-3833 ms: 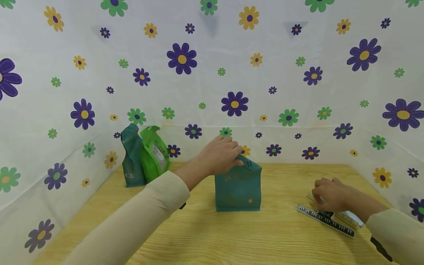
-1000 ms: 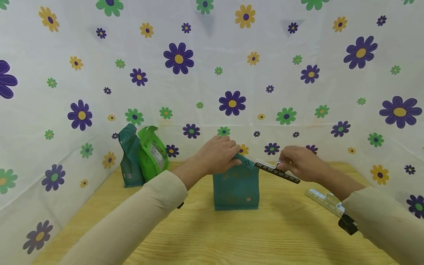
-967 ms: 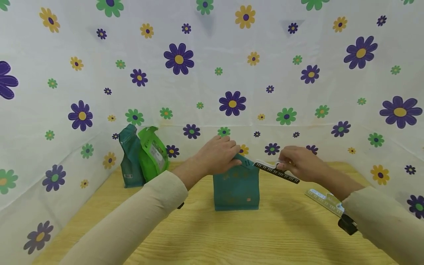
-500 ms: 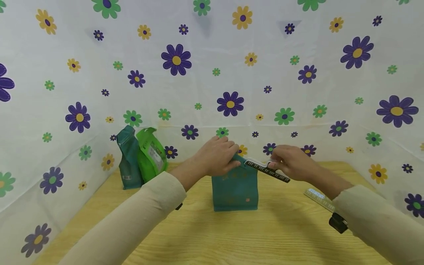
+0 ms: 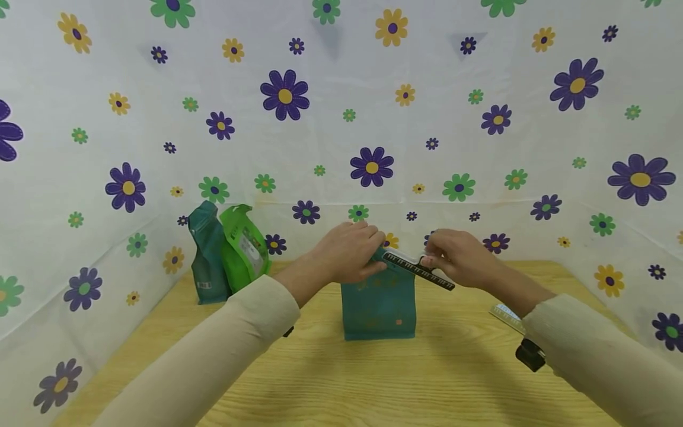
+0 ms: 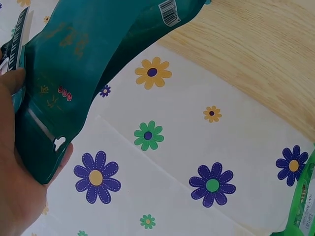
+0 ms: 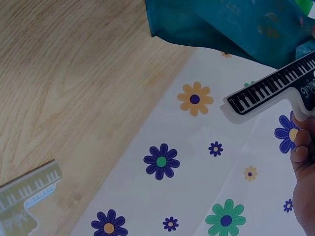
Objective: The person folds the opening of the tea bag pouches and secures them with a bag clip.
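A teal pouch bag (image 5: 379, 311) stands upright on the table, its top folded over. My left hand (image 5: 349, 252) grips that folded top, and in the left wrist view the pouch's upper end lies against the palm. My right hand (image 5: 461, 259) pinches the handle of a black clip with a piano-key print (image 5: 418, 271). This clip slants along the fold of the bag, its left end close to my left thumb and its right end sticking out past the bag. In the right wrist view the clip (image 7: 275, 83) shows white lettering; whether its jaws are around the fold I cannot tell.
At the back left a second teal bag (image 5: 209, 267) leans beside a bright green bag (image 5: 245, 249). A pale piano-print clip (image 7: 29, 191) lies on the table at right, partly behind my right sleeve in the head view. A flowered sheet (image 5: 459, 130) encloses the table.
My right hand has picked the black clip up from the right of the table and brought it left to the bag's top. In the last second it slid further left. My left hand keeps its place.
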### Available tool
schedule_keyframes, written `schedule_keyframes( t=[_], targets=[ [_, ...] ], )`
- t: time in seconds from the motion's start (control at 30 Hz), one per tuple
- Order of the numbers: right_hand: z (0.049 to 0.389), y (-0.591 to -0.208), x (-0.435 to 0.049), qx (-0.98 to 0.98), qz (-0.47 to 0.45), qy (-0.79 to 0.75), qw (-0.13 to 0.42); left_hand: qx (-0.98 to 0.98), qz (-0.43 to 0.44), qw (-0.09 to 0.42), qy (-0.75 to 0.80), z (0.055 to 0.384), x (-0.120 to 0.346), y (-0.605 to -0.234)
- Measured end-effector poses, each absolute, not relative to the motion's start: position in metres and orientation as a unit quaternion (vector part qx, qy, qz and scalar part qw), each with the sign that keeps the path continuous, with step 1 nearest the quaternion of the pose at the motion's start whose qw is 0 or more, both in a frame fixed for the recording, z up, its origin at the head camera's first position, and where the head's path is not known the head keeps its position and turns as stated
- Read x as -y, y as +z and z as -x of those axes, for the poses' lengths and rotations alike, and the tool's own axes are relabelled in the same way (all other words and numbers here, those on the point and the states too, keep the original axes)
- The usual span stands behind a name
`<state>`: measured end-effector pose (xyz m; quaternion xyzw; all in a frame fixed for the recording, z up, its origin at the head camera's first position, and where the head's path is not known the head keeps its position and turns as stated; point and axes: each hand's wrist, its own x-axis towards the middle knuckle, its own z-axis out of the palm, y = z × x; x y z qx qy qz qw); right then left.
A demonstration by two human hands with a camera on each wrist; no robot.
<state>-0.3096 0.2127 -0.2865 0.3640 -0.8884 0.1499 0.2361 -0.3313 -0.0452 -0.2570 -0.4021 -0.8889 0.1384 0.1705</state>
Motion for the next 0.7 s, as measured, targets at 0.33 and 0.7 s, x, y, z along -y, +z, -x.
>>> schedule_keyframes(
  t=[0.33, 0.7],
  targets=[
    [0.312, -0.285, -0.206, 0.886, -0.364, 0.161, 0.239, 0.892, 0.396, 0.17, 0.14, 0.331, 0.045, -0.256],
    [0.313, -0.279, -0.194, 0.881, -0.374, 0.162, 0.242, 0.892, 0.4, 0.17, 0.121, 0.332, 0.043, -0.257]
  ],
)
